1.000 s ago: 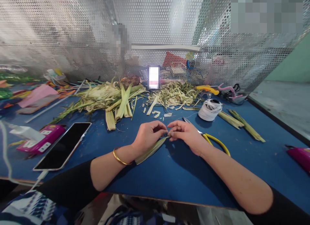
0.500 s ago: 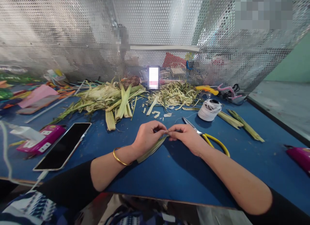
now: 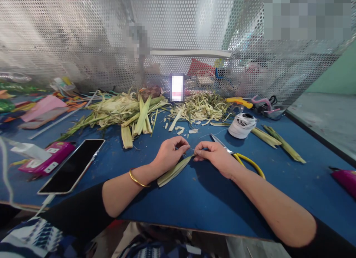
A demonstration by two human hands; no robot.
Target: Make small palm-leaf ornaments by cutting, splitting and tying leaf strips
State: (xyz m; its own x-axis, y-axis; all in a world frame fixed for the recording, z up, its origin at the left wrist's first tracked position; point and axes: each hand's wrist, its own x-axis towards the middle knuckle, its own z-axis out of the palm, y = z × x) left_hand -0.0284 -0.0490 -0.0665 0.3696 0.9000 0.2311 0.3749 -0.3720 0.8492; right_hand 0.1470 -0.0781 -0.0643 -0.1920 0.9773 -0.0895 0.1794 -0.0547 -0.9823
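A narrow green folded leaf piece [image 3: 174,171] lies on the blue table [image 3: 200,198] in front of me, its tip between my two hands. My left hand [image 3: 169,155], with a gold bangle on the wrist, is closed in a pinch just left of the leaf tip. My right hand [image 3: 215,158] pinches the tip from the right. A thin white thread [image 3: 191,148] runs between the two pinches. Yellow-handled scissors [image 3: 244,161] lie just behind my right hand.
A heap of long green leaves [image 3: 122,113] and a pile of cuttings [image 3: 200,108] lie at the back. A spool of white thread [image 3: 241,125] stands right of centre. A black phone [image 3: 72,165] and a pink packet [image 3: 46,159] lie at left. Perforated metal screen [image 3: 83,39] behind.
My hands have drawn slightly apart, and a short length of thread now shows between them. The leaf piece has stayed in place.
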